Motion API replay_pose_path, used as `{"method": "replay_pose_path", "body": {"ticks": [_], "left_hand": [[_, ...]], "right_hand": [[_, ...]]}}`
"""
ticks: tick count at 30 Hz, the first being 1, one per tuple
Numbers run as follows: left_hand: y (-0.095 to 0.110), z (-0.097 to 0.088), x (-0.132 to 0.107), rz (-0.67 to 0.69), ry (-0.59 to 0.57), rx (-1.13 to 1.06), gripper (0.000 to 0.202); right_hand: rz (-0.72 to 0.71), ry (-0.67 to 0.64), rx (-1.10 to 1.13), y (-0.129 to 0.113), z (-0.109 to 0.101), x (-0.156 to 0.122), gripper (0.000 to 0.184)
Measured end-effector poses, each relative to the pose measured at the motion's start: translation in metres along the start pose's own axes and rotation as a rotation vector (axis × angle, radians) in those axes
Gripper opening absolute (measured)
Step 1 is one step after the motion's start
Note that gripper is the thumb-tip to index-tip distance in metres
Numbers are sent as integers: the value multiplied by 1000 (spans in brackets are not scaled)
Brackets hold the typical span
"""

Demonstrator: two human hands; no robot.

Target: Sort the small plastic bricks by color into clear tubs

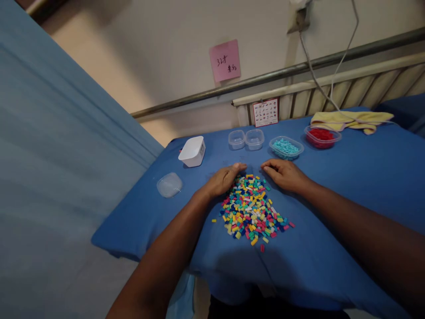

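A loose pile of small plastic bricks (250, 208) in yellow, pink, teal, navy and white lies on the blue cloth. At the pile's far left edge rests my left hand (227, 179), its fingers stretched out and touching the bricks. My right hand (283, 173) lies just beyond the pile's far right side, fingers loosely extended, thumb alongside, apart from the bricks. No held object shows in either hand. Just behind the right hand stands a clear tub of light blue pieces (286, 147); farther right is a tub of red pieces (322, 136).
Two clear tubs (246, 140) stand side by side at the back. A white container (192, 151) and a clear lid (169, 184) are on the left. A yellow cloth (348, 120) lies at the back right, before the radiator (352, 77). A blue curtain (66, 133) hangs left.
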State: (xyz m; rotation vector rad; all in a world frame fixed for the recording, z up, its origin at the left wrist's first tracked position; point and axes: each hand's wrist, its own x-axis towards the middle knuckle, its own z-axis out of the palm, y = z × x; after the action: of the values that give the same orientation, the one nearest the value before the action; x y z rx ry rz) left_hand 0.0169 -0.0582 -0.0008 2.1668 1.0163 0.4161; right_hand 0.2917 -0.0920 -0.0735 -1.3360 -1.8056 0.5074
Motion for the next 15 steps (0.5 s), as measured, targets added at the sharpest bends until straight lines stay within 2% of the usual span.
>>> {"method": "replay_pose_path", "body": {"ticks": [3,5,7,9,12,15], "left_hand": [[-9,4,-2,-90,81,145,85],[-8,9,-5,-94,27,141,82],[1,12,-12,-51,-65,61,78],[12,11,-21,-23,-104,-24,76],[21,0,-35,-41,14,-50,75],[19,-7,-51,-100,130,29,76]], "right_hand": [[-2,-1,2,0,0,0,28],[-5,1,5,1,0,0,29],[-8,3,7,2,1,0,30],[-12,5,9,3,1,-1,31],[-22,2,16,5,1,-1,32],[-45,-15,24,6,1,-1,33]]}}
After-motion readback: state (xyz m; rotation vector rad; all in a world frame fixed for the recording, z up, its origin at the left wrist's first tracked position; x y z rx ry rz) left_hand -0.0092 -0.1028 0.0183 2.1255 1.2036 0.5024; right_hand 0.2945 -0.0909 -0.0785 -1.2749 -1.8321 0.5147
